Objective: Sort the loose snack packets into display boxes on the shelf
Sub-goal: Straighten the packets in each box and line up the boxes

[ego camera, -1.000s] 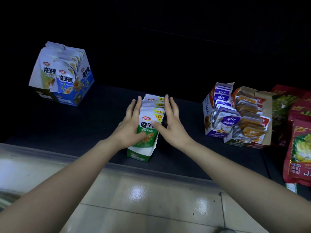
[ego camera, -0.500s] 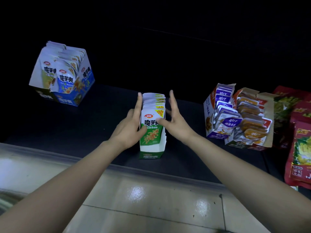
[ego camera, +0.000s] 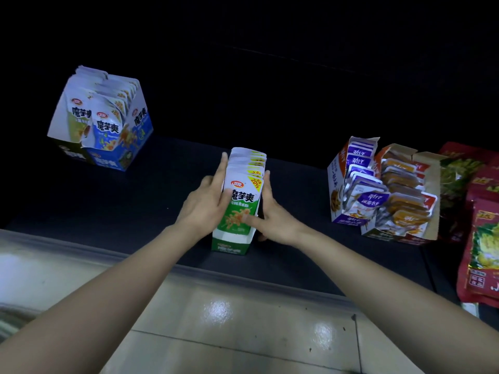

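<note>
Dark shelving (ego camera: 135, 201) runs across the view above a pale tiled floor (ego camera: 243, 333), and its back is lost in shadow. Far left and towards the rear stands a blue display box (ego camera: 118, 155), turned at an angle and packed with upright blue-and-white snack packets (ego camera: 105, 128).

At the middle of the shelf, near the front edge, the left hand (ego camera: 205, 206) lies flat against the left side of a row of green-and-white snack packets (ego camera: 243, 201), fingers straight and close together and thumb across the front packet. These packets stand upright in a narrow green display box (ego camera: 229, 245). The right hand (ego camera: 278, 220) presses the row's right side the same way, fingers straight and thumb on the front packet's lower face.

Further right, a purple display box (ego camera: 336, 179) of purple packets (ego camera: 370, 195) touches an orange display box (ego camera: 429, 168) of orange packets (ego camera: 407, 203). Red snack bags (ego camera: 483, 238) lie at the far right edge.
</note>
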